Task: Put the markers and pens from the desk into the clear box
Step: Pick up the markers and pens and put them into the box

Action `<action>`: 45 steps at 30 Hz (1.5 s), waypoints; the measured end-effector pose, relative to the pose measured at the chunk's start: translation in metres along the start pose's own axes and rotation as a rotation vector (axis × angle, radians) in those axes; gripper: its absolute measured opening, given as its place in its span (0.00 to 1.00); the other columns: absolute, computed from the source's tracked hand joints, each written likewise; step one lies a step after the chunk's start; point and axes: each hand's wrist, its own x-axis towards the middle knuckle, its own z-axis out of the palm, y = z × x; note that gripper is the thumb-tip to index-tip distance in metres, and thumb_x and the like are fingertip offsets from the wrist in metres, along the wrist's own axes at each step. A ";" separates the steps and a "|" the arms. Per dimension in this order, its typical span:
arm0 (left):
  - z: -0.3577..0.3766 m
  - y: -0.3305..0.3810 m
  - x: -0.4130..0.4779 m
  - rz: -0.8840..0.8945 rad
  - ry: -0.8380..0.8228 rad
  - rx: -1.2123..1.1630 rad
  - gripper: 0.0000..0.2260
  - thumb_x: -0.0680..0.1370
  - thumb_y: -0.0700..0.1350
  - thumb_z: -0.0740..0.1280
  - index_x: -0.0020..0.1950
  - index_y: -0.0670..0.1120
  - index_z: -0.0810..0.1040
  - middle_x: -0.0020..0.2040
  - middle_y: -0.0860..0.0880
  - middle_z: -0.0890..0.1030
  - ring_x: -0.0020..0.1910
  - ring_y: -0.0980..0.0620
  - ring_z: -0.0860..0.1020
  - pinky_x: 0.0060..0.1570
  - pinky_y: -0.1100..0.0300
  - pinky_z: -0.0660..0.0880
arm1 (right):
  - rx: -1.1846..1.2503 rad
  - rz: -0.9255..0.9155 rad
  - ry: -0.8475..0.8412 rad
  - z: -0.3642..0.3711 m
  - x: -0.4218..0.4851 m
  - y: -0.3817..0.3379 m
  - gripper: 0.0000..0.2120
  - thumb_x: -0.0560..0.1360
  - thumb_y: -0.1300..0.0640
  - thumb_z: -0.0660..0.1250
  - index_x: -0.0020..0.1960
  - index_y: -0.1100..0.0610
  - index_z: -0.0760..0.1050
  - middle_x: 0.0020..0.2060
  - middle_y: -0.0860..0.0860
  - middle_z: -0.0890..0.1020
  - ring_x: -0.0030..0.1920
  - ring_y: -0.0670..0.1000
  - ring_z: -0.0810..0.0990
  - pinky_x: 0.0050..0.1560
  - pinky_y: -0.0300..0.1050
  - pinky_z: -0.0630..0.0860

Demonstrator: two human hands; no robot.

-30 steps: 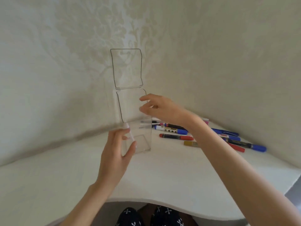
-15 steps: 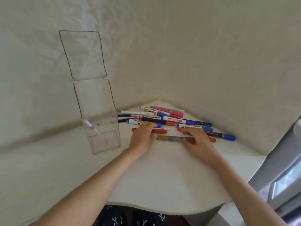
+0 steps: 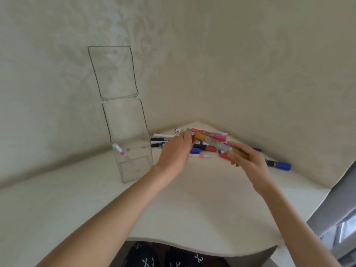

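Together both hands (image 3: 210, 153) hold gold marker (image 3: 215, 143)

Bare desk (image 3: 202, 205) is lying open in front of the pile of pens (image 3: 204, 149), while the clear box (image 3: 133, 151) is standing left of it, its raised lid (image 3: 113, 74) leaning back and leaving the mouth unblocked.

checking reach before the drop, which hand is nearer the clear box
Left. The left hand sits just right of the clear box; the right hand is farther right, beyond it.
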 end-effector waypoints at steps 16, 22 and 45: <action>-0.124 -0.091 -0.047 -0.267 0.408 -0.322 0.20 0.74 0.40 0.67 0.64 0.48 0.67 0.47 0.52 0.77 0.33 0.55 0.78 0.41 0.61 0.71 | 0.258 -0.147 -0.016 0.118 0.035 -0.095 0.10 0.73 0.56 0.68 0.49 0.57 0.67 0.30 0.54 0.77 0.31 0.51 0.72 0.32 0.44 0.70; -0.099 -0.096 -0.074 -0.225 0.400 -0.200 0.12 0.74 0.41 0.68 0.56 0.45 0.73 0.39 0.52 0.82 0.37 0.49 0.82 0.42 0.60 0.72 | -0.162 -0.310 -0.039 0.152 0.039 -0.112 0.11 0.74 0.49 0.66 0.47 0.56 0.70 0.36 0.58 0.79 0.31 0.51 0.74 0.31 0.41 0.72; -0.019 -0.039 -0.092 -0.048 0.002 -0.316 0.06 0.75 0.43 0.65 0.52 0.46 0.76 0.52 0.51 0.77 0.43 0.55 0.80 0.43 0.59 0.79 | -0.724 -0.398 -0.085 0.095 0.019 -0.010 0.11 0.77 0.55 0.60 0.56 0.57 0.75 0.53 0.54 0.77 0.54 0.55 0.70 0.57 0.47 0.67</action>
